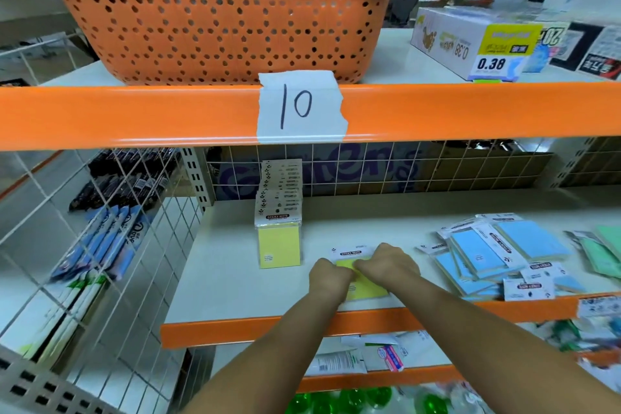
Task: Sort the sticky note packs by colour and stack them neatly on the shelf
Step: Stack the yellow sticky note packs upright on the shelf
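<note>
A yellow sticky note pack [368, 287] lies near the front of the white shelf [228, 279]. My left hand [329, 281] and my right hand [386, 264] both rest on it with curled fingers that grip its upper part. Behind and to the left, a row of yellow packs [279, 212] runs back to the wire grid. Blue packs [497, 255] lie in a loose heap to the right. Green packs [601, 254] lie at the far right edge.
An orange shelf beam with a paper label "10" [300, 106] crosses above, with an orange perforated basket [218, 10] and a box marked 0.38 [470, 44] on top. A wire grid side panel [100, 228] stands on the left. Lower shelves hold mixed goods.
</note>
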{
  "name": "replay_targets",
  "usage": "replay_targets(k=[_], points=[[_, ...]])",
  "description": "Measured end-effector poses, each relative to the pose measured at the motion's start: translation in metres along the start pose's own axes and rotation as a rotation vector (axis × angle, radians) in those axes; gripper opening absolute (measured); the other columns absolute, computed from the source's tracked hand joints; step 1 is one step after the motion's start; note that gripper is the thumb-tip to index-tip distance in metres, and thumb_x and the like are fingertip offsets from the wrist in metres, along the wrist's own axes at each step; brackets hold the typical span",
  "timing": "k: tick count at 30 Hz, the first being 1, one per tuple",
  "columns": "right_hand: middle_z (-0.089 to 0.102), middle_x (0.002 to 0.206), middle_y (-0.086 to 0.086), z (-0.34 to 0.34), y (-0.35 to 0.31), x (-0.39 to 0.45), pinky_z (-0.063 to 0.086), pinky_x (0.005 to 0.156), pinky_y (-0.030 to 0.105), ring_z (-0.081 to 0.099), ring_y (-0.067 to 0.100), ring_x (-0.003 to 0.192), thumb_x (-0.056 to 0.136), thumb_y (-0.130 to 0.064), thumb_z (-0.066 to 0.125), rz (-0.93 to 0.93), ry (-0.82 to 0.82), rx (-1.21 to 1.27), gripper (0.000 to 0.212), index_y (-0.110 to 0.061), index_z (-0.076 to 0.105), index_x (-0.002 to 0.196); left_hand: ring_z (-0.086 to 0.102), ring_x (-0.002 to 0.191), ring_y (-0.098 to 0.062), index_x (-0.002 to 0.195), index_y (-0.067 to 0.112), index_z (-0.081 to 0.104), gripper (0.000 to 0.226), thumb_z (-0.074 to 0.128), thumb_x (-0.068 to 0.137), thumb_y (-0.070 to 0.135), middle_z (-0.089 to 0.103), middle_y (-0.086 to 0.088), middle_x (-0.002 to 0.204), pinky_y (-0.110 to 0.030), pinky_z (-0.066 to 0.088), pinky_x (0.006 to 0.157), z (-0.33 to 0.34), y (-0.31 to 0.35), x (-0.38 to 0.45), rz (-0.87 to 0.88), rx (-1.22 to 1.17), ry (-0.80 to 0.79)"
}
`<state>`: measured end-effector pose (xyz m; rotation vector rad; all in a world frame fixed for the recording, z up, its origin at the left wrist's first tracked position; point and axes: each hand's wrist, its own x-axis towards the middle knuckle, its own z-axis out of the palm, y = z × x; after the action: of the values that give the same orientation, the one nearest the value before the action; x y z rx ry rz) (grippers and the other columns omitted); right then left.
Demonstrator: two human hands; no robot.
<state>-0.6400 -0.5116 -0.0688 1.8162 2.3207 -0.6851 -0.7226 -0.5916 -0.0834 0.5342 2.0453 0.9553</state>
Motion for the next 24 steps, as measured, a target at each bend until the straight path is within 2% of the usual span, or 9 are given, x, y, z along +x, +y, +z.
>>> replay_targets(k=[2, 3, 4, 6, 7, 9, 13, 18, 24], points=[[0.059, 0.085, 0.003, -0.001, 0.001, 0.002, 0.047, 0.061, 0.025, 0.063, 0.022, 0.076, 0.078, -0.045, 0.066, -0.015, -0.072, 0.101, 0.037, -0.013, 0.053, 0.091, 0.05, 0.055, -0.017, 0.082, 0.008, 0.051, 0.017, 0.067, 0.081, 0.011, 0.051, -0.006, 0.07, -0.022, 0.038, 0.042, -0.004, 0.001, 0.0, -0.002, -0.034, -0.011], [0.058, 0.078, 0.004, -0.003, 0.001, 0.003, 0.049, 0.055, 0.025, 0.062, 0.022, 0.067, 0.078, -0.042, 0.069, -0.033, -0.119, 0.163, 0.035, -0.013, 0.052, 0.086, 0.053, 0.061, -0.019, 0.083, 0.009, 0.052, 0.014, 0.066, 0.082, 0.009, 0.055, -0.007, 0.079, -0.022, 0.043, 0.048, -0.006, 0.0, -0.001, 0.028, -0.033, 0.005], [0.057, 0.075, 0.006, -0.006, 0.0, 0.003, 0.05, 0.051, 0.025, 0.06, 0.021, 0.061, 0.078, -0.038, 0.071, -0.05, -0.154, 0.22, 0.034, -0.011, 0.052, 0.086, 0.055, 0.071, -0.021, 0.091, 0.01, 0.055, 0.012, 0.064, 0.082, 0.008, 0.057, -0.01, 0.093, -0.024, 0.046, 0.057, -0.008, 0.0, -0.001, 0.076, -0.033, 0.033], [0.056, 0.081, 0.007, -0.01, -0.002, 0.003, 0.047, 0.045, 0.024, 0.058, 0.02, 0.062, 0.078, -0.031, 0.073, -0.097, -0.158, 0.324, 0.036, -0.01, 0.049, 0.095, 0.056, 0.085, -0.025, 0.119, 0.013, 0.052, 0.037, 0.06, 0.084, 0.008, 0.051, -0.011, 0.116, -0.027, 0.044, 0.068, -0.011, -0.003, -0.004, 0.186, 0.009, 0.115], [0.056, 0.087, 0.007, -0.011, -0.004, 0.002, 0.046, 0.045, 0.024, 0.059, 0.02, 0.068, 0.078, -0.028, 0.073, -0.131, -0.14, 0.369, 0.038, -0.011, 0.047, 0.1, 0.055, 0.086, -0.025, 0.124, 0.016, 0.048, 0.042, 0.06, 0.084, 0.01, 0.047, -0.009, 0.117, -0.028, 0.043, 0.068, -0.013, -0.004, -0.006, 0.239, 0.041, 0.163], [0.059, 0.1, 0.005, -0.01, -0.011, 0.001, 0.048, 0.052, 0.027, 0.061, 0.02, 0.082, 0.077, -0.026, 0.074, -0.207, -0.097, 0.433, 0.044, -0.015, 0.046, 0.109, 0.054, 0.087, -0.025, 0.119, 0.021, 0.044, 0.039, 0.062, 0.085, 0.014, 0.045, -0.004, 0.11, -0.029, 0.042, 0.067, -0.018, -0.005, -0.011, 0.324, 0.089, 0.262], [0.063, 0.104, 0.004, 0.0, -0.028, -0.006, 0.056, 0.073, 0.035, 0.063, 0.02, 0.094, 0.076, -0.024, 0.074, -0.313, -0.04, 0.464, 0.046, -0.013, 0.05, 0.113, 0.051, 0.095, -0.023, 0.109, 0.023, 0.043, 0.029, 0.062, 0.086, 0.02, 0.049, 0.0, 0.099, -0.032, 0.042, 0.07, -0.037, -0.011, -0.011, 0.383, 0.102, 0.385], [0.059, 0.095, 0.007, 0.017, -0.057, -0.017, 0.047, 0.064, 0.029, 0.059, 0.021, 0.084, 0.081, -0.012, 0.07, -0.414, -0.019, 0.449, 0.03, -0.013, 0.044, 0.096, 0.052, 0.09, -0.024, 0.104, 0.024, 0.041, 0.027, 0.06, 0.085, 0.019, 0.048, 0.0, 0.099, -0.032, 0.044, 0.07, -0.072, -0.027, -0.003, 0.375, 0.082, 0.444], [0.056, 0.097, 0.009, 0.038, -0.09, -0.022, 0.051, 0.073, 0.037, 0.06, 0.03, 0.089, 0.081, -0.006, 0.063, -0.436, 0.042, 0.4, 0.027, -0.018, 0.039, 0.089, 0.053, 0.085, -0.022, 0.104, 0.023, 0.042, 0.025, 0.059, 0.087, 0.017, 0.048, -0.002, 0.1, -0.034, 0.046, 0.071, -0.098, -0.044, 0.005, 0.34, 0.038, 0.48]])
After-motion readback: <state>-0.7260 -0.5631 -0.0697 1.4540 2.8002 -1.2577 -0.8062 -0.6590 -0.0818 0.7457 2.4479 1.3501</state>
